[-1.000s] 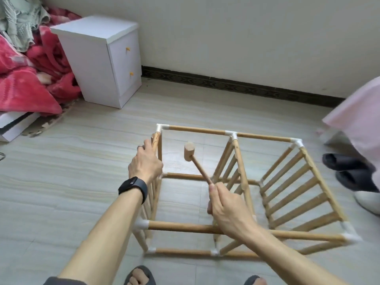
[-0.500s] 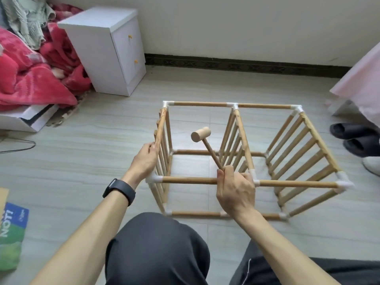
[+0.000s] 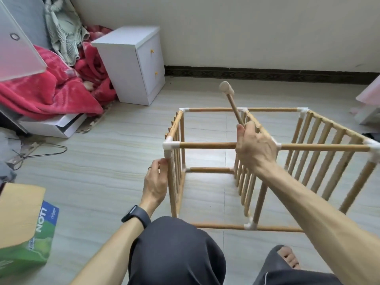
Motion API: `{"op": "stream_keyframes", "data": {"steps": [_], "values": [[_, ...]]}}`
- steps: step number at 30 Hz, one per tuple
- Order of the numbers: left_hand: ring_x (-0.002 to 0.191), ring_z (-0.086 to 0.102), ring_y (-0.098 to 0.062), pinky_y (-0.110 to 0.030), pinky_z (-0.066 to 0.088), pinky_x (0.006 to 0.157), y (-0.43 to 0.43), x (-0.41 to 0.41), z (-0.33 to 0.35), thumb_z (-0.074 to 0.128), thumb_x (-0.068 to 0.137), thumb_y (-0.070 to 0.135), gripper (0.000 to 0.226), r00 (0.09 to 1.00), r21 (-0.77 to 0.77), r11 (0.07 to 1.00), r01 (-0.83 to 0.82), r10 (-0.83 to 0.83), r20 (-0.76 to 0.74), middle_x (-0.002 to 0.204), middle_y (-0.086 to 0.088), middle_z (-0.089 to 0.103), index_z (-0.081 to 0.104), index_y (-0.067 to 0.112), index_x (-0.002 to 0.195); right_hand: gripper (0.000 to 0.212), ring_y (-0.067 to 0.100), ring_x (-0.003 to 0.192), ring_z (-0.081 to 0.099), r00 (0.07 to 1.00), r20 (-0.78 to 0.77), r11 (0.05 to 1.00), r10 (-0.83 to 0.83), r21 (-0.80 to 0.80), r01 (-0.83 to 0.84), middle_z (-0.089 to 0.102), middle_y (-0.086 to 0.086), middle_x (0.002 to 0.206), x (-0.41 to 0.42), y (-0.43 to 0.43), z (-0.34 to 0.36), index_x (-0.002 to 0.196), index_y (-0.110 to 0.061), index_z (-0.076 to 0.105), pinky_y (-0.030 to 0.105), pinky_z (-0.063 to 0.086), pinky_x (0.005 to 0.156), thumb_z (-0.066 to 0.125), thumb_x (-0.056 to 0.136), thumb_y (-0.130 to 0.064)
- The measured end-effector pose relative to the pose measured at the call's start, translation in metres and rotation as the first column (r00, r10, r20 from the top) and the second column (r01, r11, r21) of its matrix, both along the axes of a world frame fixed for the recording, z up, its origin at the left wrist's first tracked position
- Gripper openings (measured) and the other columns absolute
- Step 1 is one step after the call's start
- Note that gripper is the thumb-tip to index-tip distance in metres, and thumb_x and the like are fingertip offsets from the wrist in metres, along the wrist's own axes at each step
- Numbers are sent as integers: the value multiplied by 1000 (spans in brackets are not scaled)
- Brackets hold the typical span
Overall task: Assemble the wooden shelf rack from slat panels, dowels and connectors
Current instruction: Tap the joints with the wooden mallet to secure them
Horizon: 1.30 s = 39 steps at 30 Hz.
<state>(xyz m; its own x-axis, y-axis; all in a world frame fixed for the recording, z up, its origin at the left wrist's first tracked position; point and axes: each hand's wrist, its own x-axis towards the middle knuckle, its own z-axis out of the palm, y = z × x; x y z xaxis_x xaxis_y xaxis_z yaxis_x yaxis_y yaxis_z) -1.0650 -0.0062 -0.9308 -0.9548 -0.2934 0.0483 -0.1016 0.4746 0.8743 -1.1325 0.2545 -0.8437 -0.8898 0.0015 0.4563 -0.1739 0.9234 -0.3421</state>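
Hands, two, bare: left hand (image 3: 156,182) and right hand (image 3: 255,149), both at the rack (image 3: 205,145). Far left, low: cardboard box (image 3: 20,219) with green and blue print, on the tiled floor (image 3: 102,171). Above it: red blanket (image 3: 47,93), heaped, with a wire hanger (image 3: 41,153) on the floor just in front of the heap. Next: white cabinet (image 3: 133,64), two drawers, against the wall. Left hand, black watch (image 3: 136,215) at the wrist: fingers curved, tips touching the rack's near left post just below a white connector (image 3: 170,146); whether they close round the post cannot be told. Rack: stands on the floor in front of the person's knees, three slat panels upright at left, middle and right, joined by dowels through white corner pieces. Right hand: held before the near top dowel by the middle panel, fingers wrapped round the handle of a wooden mallet (image 3: 233,105). Mallet: handle tilted up and to the left, head raised above the far top rail. Far right edge: pink cloth (image 3: 370,93), partly cut off.
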Motion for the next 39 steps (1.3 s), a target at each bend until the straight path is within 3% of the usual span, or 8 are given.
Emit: {"op": "stream_keyframes", "data": {"steps": [8,14,17,20,27,32,35,39], "values": [[63,63,-16,-38,51,57,20,-40,17,21,100,66,53,975,96,981,-170,181,-130,71,1,62,54,26,91,33,35,64,53,999,28,1000,19,1,-19,67,17,76,-78,-13,43,95,-12,40,44,37,73,20,111,-33],[60,66,-22,-43,58,59,21,-63,16,22,104,60,41,972,3,983,-182,180,-149,68,-4,64,53,33,108,35,14,104,40,965,-257,920,-51,-388,-54,48,8,118,-42,11,-1,92,-10,52,28,33,94,30,109,-31],[56,65,-16,-34,55,54,17,-82,19,23,101,66,44,981,23,986,-166,167,-101,66,0,62,52,38,117,27,11,109,43,979,-104,836,-174,-541,91,40,8,129,0,27,-56,98,-11,50,42,40,100,33,110,-28],[56,63,-13,-24,48,51,18,-102,26,22,97,73,53,988,58,987,-150,152,-27,66,2,60,52,39,124,32,5,86,55,986,123,782,-113,-602,164,46,1,118,27,34,-96,106,-18,48,42,52,76,27,109,-43],[110,59,-28,-42,48,89,23,-127,43,22,108,50,53,988,-159,978,-135,145,55,112,-5,65,25,33,158,29,18,73,53,984,153,797,-93,-581,166,52,3,83,24,31,-117,93,-23,40,30,35,60,26,108,-45],[140,34,-31,-44,33,113,32,-72,19,36,105,43,69,999,-493,869,37,-26,30,166,-10,15,1,26,162,31,17,71,48,988,135,817,-77,-559,140,48,2,82,-2,25,-98,94,-17,41,33,33,60,26,109,-39],[154,0,-32,-45,15,123,30,-53,7,41,98,58,77,985,-664,730,164,-84,151,166,-7,-22,8,28,162,34,26,75,52,979,190,814,-70,-557,167,53,7,87,-19,18,-84,98,-14,43,38,38,67,24,109,-40],[154,-14,-31,-48,1,125,29,-56,10,39,97,50,74,977,-754,628,191,-48,208,165,-13,-22,14,26,162,39,36,81,56,959,280,849,-36,-498,177,57,17,92,-36,10,-73,103,-12,42,45,44,71,19,109,-42]]}}
